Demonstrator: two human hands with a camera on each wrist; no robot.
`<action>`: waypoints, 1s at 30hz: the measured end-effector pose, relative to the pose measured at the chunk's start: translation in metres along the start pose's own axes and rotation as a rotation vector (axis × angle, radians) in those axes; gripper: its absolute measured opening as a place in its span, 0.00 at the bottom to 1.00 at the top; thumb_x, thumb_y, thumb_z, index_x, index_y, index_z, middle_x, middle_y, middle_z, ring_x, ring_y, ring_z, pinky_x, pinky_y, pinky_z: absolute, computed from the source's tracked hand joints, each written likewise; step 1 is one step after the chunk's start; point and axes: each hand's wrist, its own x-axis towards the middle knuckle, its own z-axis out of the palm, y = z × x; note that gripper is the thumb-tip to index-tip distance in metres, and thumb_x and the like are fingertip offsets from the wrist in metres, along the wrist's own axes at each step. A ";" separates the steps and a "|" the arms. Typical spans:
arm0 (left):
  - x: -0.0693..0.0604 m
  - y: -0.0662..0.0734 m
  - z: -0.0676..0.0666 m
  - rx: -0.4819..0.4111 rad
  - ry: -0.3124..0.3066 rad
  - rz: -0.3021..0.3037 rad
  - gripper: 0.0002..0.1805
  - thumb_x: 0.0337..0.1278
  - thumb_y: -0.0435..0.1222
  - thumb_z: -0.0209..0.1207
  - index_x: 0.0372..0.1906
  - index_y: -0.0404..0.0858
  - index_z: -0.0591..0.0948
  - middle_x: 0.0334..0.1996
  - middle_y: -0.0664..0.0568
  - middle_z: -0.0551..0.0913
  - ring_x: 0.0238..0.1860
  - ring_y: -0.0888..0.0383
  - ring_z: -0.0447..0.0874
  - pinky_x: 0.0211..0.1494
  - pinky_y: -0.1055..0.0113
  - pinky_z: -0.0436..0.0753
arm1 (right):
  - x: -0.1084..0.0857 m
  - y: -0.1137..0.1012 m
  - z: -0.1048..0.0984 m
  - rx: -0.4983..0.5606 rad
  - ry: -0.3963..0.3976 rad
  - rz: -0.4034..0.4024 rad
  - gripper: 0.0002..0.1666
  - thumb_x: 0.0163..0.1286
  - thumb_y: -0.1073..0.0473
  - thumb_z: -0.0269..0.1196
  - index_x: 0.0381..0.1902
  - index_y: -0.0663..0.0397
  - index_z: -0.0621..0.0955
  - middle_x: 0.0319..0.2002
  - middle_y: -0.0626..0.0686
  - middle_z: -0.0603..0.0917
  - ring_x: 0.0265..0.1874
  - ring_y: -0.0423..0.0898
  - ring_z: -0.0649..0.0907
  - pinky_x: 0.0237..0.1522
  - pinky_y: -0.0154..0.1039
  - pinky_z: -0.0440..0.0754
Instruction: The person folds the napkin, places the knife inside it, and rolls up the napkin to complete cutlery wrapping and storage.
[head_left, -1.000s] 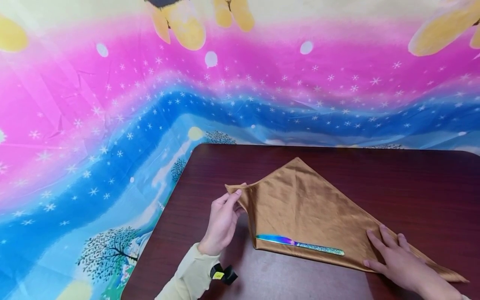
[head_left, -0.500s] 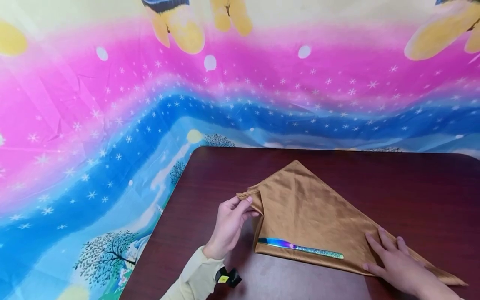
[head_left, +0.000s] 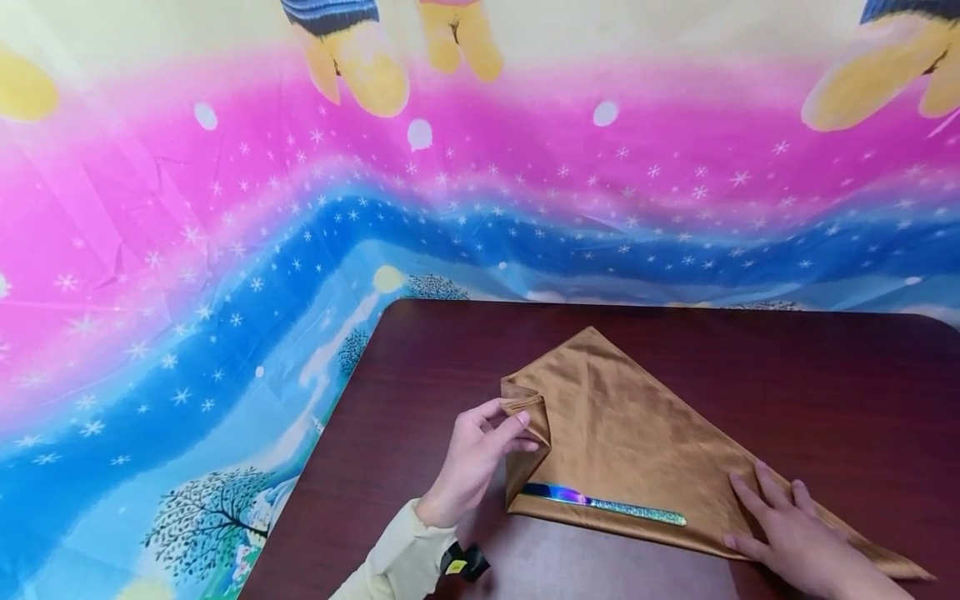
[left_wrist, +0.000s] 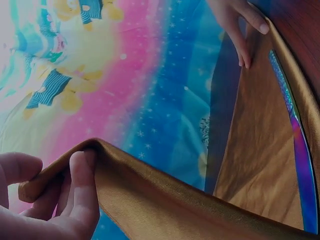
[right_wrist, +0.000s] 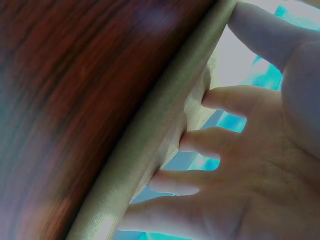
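A golden-brown satin cloth napkin (head_left: 622, 417), folded to a point at the back, lies on the table. Along its front edge rests a table knife (head_left: 637, 510) with a rainbow blade and a glittery handle, also visible in the left wrist view. My left hand (head_left: 472, 454) pinches the napkin's left corner between thumb and fingers and holds it raised, folded inward near the blade's tip. My right hand (head_left: 795, 525) lies with spread fingers on the napkin's right part, beyond the knife's handle. In the right wrist view its fingertips touch the cloth.
The dark red-brown wooden table (head_left: 420, 350) has rounded back corners. A paler patch (head_left: 600, 558) shows on it in front of the napkin. Behind and to the left hangs a printed curtain (head_left: 225, 250) with snowflakes and trees. A black strap (head_left: 465, 562) sits at my left wrist.
My left hand has moved to the right with the napkin's corner, folding it inward over the cloth. My right hand stays in place on the napkin, and the knife has hardly moved.
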 end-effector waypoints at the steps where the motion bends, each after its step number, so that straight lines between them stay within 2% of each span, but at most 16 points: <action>1: 0.000 0.000 0.001 0.006 -0.015 0.004 0.17 0.62 0.28 0.57 0.52 0.20 0.75 0.31 0.56 0.82 0.34 0.62 0.84 0.41 0.63 0.86 | 0.000 0.000 -0.001 0.002 -0.009 0.001 0.55 0.59 0.28 0.59 0.68 0.67 0.65 0.67 0.79 0.54 0.55 0.90 0.57 0.31 0.76 0.70; 5: 0.001 -0.002 0.006 0.047 -0.072 0.009 0.18 0.61 0.28 0.57 0.53 0.19 0.75 0.37 0.51 0.84 0.33 0.62 0.85 0.41 0.62 0.86 | 0.002 -0.001 -0.004 0.007 -0.056 0.010 0.56 0.60 0.27 0.57 0.69 0.67 0.64 0.67 0.80 0.53 0.55 0.91 0.54 0.31 0.76 0.70; 9: 0.002 -0.003 0.012 0.136 -0.112 -0.011 0.19 0.61 0.28 0.58 0.55 0.22 0.76 0.44 0.34 0.83 0.31 0.61 0.86 0.43 0.60 0.86 | 0.001 -0.002 -0.005 0.011 -0.060 0.012 0.57 0.60 0.27 0.56 0.70 0.66 0.63 0.68 0.79 0.52 0.55 0.90 0.55 0.30 0.77 0.69; 12: 0.002 -0.006 0.016 0.194 -0.137 -0.025 0.18 0.61 0.27 0.58 0.55 0.23 0.76 0.44 0.26 0.81 0.34 0.52 0.88 0.44 0.60 0.86 | 0.001 -0.002 -0.005 0.017 -0.071 0.018 0.57 0.60 0.26 0.56 0.70 0.66 0.63 0.68 0.79 0.51 0.56 0.90 0.55 0.30 0.78 0.68; 17: 0.003 -0.010 0.023 0.236 -0.175 -0.016 0.17 0.62 0.27 0.57 0.54 0.24 0.77 0.44 0.26 0.81 0.38 0.44 0.87 0.43 0.61 0.86 | 0.000 -0.002 -0.006 0.028 -0.114 0.037 0.58 0.60 0.26 0.55 0.71 0.65 0.61 0.69 0.78 0.49 0.56 0.89 0.53 0.31 0.80 0.66; 19: 0.003 -0.012 0.025 0.242 -0.187 -0.004 0.17 0.62 0.27 0.57 0.54 0.23 0.77 0.45 0.26 0.81 0.39 0.43 0.87 0.43 0.61 0.86 | -0.001 -0.002 -0.006 0.024 -0.097 0.037 0.57 0.60 0.25 0.55 0.71 0.65 0.62 0.69 0.78 0.49 0.57 0.88 0.54 0.31 0.81 0.65; 20: 0.004 -0.012 0.026 0.249 -0.196 0.003 0.16 0.62 0.27 0.57 0.53 0.23 0.77 0.45 0.26 0.81 0.40 0.40 0.86 0.43 0.62 0.86 | -0.001 -0.002 -0.006 0.021 -0.084 0.036 0.57 0.60 0.26 0.55 0.71 0.64 0.62 0.69 0.78 0.50 0.57 0.88 0.54 0.31 0.81 0.65; 24: 0.004 -0.015 0.030 0.292 -0.205 -0.003 0.15 0.61 0.29 0.58 0.52 0.27 0.79 0.42 0.28 0.83 0.39 0.35 0.86 0.41 0.66 0.85 | -0.003 -0.003 -0.005 0.013 -0.064 0.040 0.57 0.60 0.25 0.55 0.71 0.63 0.62 0.70 0.77 0.50 0.57 0.87 0.55 0.31 0.82 0.64; 30: 0.005 -0.019 0.037 0.338 -0.225 -0.044 0.14 0.61 0.31 0.60 0.50 0.30 0.81 0.39 0.31 0.85 0.37 0.36 0.87 0.38 0.71 0.84 | -0.003 -0.003 -0.003 -0.004 -0.033 0.037 0.56 0.59 0.25 0.55 0.71 0.62 0.63 0.70 0.75 0.51 0.57 0.87 0.56 0.30 0.83 0.62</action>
